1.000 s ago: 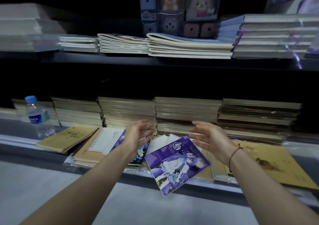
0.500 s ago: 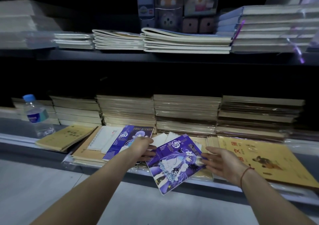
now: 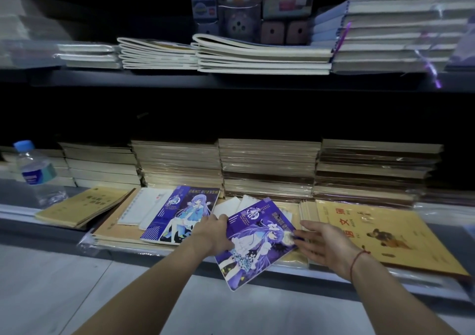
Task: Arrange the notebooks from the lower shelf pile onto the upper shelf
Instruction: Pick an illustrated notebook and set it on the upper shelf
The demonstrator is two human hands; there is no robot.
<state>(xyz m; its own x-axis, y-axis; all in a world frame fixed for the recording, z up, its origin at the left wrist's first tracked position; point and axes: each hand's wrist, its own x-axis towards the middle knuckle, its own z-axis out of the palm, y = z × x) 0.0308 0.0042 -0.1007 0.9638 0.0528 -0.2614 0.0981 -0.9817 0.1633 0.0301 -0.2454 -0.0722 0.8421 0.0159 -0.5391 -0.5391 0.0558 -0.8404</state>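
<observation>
Now | purple notebook [image 3: 257, 239] lower centre, overhanging lower shelf [image 3: 334, 279] edge, long axis slanting lower-left to upper-right | left hand [image 3: 214, 233] grips its left edge | right hand [image 3: 325, 246] open, fingertips touching its right edge | upper shelf [image 3: 231, 80] directly above.

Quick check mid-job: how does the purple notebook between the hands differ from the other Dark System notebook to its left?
The purple notebook is turned at an angle and juts past the shelf edge; the bluer notebook lies fully on the pile. The left hand touches the purple one's left edge and the right hand is at its right edge; nothing holds the bluer one. The purple cover is darker violet. Both show an anime figure and "Dark System" lettering.
</observation>
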